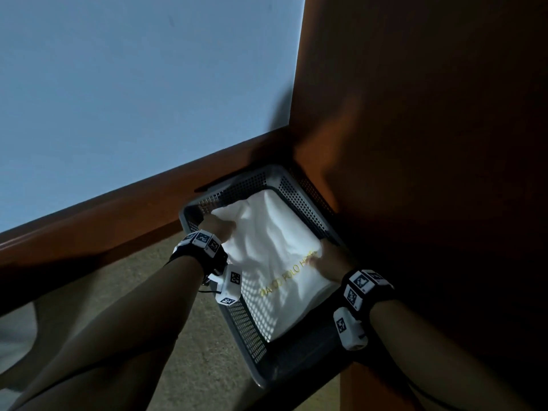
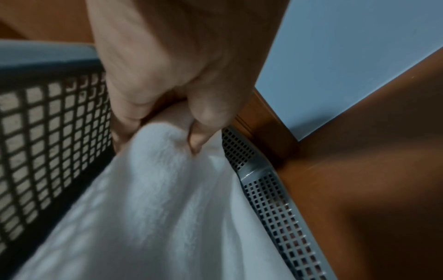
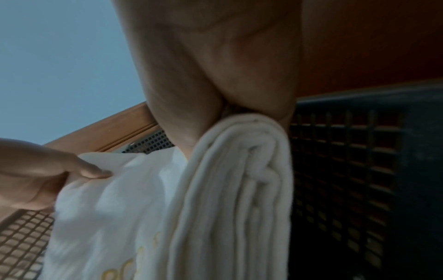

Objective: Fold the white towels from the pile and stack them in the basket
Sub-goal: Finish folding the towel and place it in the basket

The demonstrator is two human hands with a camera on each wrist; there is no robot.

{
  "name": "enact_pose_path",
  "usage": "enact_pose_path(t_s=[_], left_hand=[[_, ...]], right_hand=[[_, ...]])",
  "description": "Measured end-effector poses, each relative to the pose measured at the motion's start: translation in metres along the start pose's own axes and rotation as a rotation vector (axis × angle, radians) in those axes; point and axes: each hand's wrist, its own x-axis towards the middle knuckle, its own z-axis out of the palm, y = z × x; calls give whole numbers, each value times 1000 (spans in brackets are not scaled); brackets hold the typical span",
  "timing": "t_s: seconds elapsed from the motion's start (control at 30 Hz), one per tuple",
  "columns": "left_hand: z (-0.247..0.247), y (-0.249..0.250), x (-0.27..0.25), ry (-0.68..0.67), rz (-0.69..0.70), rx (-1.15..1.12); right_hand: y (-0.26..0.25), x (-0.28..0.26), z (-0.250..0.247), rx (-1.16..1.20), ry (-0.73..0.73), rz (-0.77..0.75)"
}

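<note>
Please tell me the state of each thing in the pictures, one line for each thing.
Towel: folded, inside the basket, top creased, held at two edges.
Basket: upright on the floor, in the corner against the wooden panels.
Left hand: pinches the towel's far edge.
Right hand: grips the towel's folded edge.

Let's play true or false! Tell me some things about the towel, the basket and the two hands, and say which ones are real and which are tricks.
1. The white towel is inside the grey basket. True.
2. The left hand hangs open, away from the towel. False: its fingers pinch a bunch of the towel.
3. The right hand grips the thick folded edge of the towel. True.
4. The basket has solid walls with no holes. False: its walls are a grid of small holes.
5. The towel has gold letters on it. True.
6. The basket sits in the middle of the floor, away from everything. False: it sits in a corner, close to brown wooden panels.
</note>
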Motion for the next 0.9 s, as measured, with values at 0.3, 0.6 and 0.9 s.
enact_pose_path(t_s=[0.3,0.6,0.9], left_hand=[[2,-3,-39,129,222,234],[46,-9,-42,-243,293,620],[27,-14,-51,-192,342,523]], right_hand=[[-1,-16,-11,-148,-44,-36],[4,-29,0,-252,-306,-36],[16,-38,0,-168,-210,-64]])
